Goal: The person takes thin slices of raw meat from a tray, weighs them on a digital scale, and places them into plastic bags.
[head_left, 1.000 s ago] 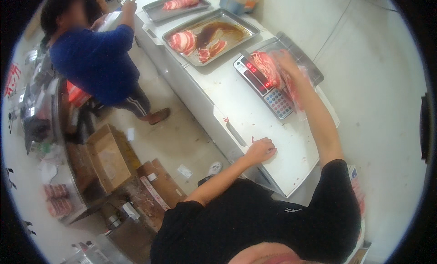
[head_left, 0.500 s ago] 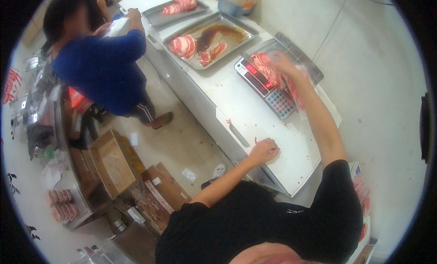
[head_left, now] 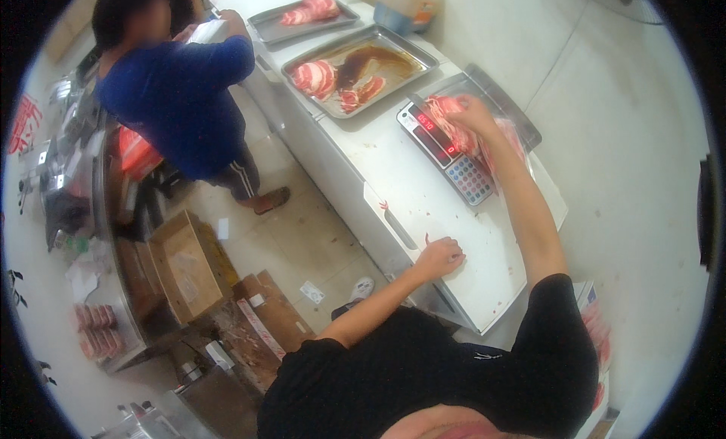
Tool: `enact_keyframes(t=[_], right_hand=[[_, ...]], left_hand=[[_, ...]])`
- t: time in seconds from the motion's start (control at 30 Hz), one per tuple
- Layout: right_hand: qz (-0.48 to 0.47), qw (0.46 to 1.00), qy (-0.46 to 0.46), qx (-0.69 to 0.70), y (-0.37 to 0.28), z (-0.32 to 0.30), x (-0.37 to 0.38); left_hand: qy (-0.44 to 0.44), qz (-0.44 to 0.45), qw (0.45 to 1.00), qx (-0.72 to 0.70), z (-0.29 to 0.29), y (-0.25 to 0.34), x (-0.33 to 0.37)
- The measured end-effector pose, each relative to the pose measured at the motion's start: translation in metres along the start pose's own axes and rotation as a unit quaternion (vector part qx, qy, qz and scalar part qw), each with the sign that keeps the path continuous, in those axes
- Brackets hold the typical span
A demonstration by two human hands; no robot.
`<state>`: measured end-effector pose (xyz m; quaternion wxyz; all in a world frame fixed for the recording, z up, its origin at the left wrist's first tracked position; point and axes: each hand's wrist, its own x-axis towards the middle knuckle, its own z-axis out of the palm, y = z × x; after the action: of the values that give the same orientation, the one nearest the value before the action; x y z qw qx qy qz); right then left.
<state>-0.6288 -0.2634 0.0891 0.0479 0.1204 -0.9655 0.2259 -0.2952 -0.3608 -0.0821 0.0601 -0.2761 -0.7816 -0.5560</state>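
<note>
- The right hand (head_left: pixel 475 115) now bends more tightly over the red-and-white sliced meat (head_left: pixel 441 106) at the grey-and-white electronic scale (head_left: pixel 448 158), seemingly grasping its upper end; the scale's red digits have changed within half a second, suggesting an unsettled reading.
- The left hand (head_left: pixel 440 259) rests half-curled on the white worktop (head_left: pixel 386 159), nearer the wearer than the scale; whether it holds anything, I cannot tell.
- Left of the scale, the large rectangular metal tray (head_left: pixel 397 57) contains meat slices and brown liquid.
- Farther beyond the scale, the smaller metal tray (head_left: pixel 271 29) carries a pink meat roll (head_left: pixel 310 11).
- Well left of the scale, an open brown cardboard box (head_left: pixel 178 261) appears to hold clear plastic.
</note>
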Motion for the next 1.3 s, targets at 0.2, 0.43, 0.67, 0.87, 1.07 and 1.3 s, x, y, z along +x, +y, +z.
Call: enact_keyframes(t=[0.2, 0.43, 0.67, 0.87, 1.07, 1.3], right_hand=[[0.005, 1.000, 0.013, 0.017, -0.018, -0.006, -0.001], [0.142, 0.963, -0.119, 0.195, -0.009, -0.015, 0.002], [0.198, 0.818, -0.204, 0.501, -0.048, -0.044, -0.026], [0.068, 0.720, -0.214, 0.657, -0.041, -0.044, -0.035], [0.031, 0.725, -0.182, 0.664, -0.038, -0.064, -0.057], [0.085, 0.797, -0.136, 0.582, -0.009, -0.081, -0.054]], left_hand=[[-0.005, -0.006, 1.000, -0.010, -0.004, -0.002, 0.000], [0.003, -0.007, 1.000, 0.000, 0.000, -0.001, 0.001], [-0.004, -0.019, 1.000, 0.023, -0.003, -0.002, 0.003], [0.009, 0.014, 0.998, -0.064, 0.001, -0.009, -0.002], [-0.032, -0.019, 0.998, -0.051, -0.002, 0.002, -0.003], [0.021, 0.011, 0.999, -0.047, 0.006, -0.008, 0.002]])
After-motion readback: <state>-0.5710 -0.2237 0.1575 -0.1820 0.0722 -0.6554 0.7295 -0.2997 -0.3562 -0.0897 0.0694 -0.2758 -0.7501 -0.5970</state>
